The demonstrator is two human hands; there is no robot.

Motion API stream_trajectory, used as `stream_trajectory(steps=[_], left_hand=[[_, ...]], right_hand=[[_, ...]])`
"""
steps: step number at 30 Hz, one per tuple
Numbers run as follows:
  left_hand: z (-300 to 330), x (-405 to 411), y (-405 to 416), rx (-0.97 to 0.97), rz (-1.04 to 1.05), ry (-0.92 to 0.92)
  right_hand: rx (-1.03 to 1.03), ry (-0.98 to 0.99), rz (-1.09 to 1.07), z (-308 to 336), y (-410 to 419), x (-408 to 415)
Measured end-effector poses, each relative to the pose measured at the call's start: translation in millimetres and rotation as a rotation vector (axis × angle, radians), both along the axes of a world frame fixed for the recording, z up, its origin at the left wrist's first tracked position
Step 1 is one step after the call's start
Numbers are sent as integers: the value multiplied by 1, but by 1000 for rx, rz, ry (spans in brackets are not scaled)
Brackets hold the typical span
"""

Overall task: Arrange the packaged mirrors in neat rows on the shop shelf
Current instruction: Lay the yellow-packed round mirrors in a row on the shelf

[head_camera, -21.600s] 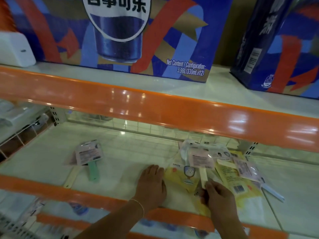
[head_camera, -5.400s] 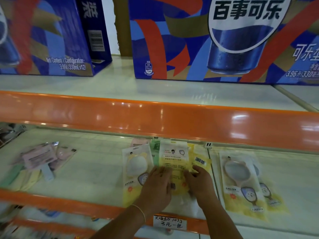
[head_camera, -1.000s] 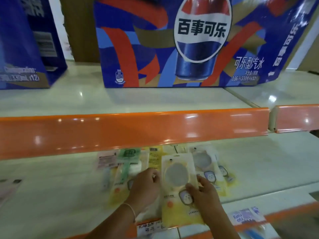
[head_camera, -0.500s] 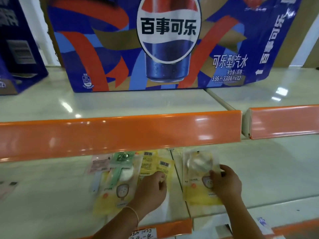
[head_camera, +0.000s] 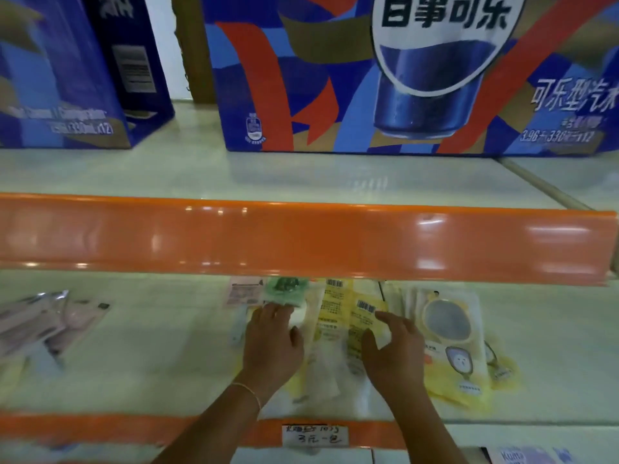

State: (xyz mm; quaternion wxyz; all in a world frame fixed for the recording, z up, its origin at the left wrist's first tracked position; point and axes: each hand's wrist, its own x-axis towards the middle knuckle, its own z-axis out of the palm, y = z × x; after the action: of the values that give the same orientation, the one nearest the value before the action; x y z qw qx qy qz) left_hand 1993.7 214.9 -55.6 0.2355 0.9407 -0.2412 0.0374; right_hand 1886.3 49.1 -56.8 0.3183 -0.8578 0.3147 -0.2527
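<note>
Several yellow packaged mirrors lie on the pale lower shelf [head_camera: 174, 356]. My left hand [head_camera: 273, 343] lies flat on the left pile, fingertips at a green-backed mirror pack [head_camera: 284, 291]. My right hand [head_camera: 392, 349] rests with spread fingers on the back-side-up yellow packs [head_camera: 338, 316], the ones showing barcodes. To its right lies a face-up stack of yellow mirror packs [head_camera: 452, 333] with a round mirror showing; neither hand touches it. A pink pack [head_camera: 243, 293] peeks out behind the green one.
An orange shelf lip [head_camera: 301, 242] overhangs the back of the lower shelf. Blue cola cartons [head_camera: 385, 78] stand on the upper shelf. Loose pink and clear packs [head_camera: 43, 326] lie at far left. A handwritten price tag [head_camera: 315, 435] sits on the front orange rail.
My right hand has left the face-up yellow stack and moved left onto the barcode-side packs. My left hand shifted left onto the green-topped pile. The view swung back to the left.
</note>
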Motion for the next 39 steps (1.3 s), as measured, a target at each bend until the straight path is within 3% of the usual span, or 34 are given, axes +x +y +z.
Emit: stream_trajectory(steps=[4,6,9,17,20,28,33,39], left_hand=[[-12,14,29,189,-9,12],[-16,17,40,196,-43,3],[-20,22,50,136,-71,-86],[-19,22,71,-122,-238,23],[-23,18,78,-191,-328,12],[-26,45,114,-172,-220,-69],[-29,64,145,-117,-156,-77],[-30,78,187,-8,-90,-177]], right_hand=[[33,10,82,6,34,13],[60,48,122,9,49,20],[87,103,148,13,65,28],[155,157,153,16,97,36],[93,212,153,17,109,44],[-36,493,159,15,131,80],[81,450,120,17,131,76],[-29,399,110,16,164,66]])
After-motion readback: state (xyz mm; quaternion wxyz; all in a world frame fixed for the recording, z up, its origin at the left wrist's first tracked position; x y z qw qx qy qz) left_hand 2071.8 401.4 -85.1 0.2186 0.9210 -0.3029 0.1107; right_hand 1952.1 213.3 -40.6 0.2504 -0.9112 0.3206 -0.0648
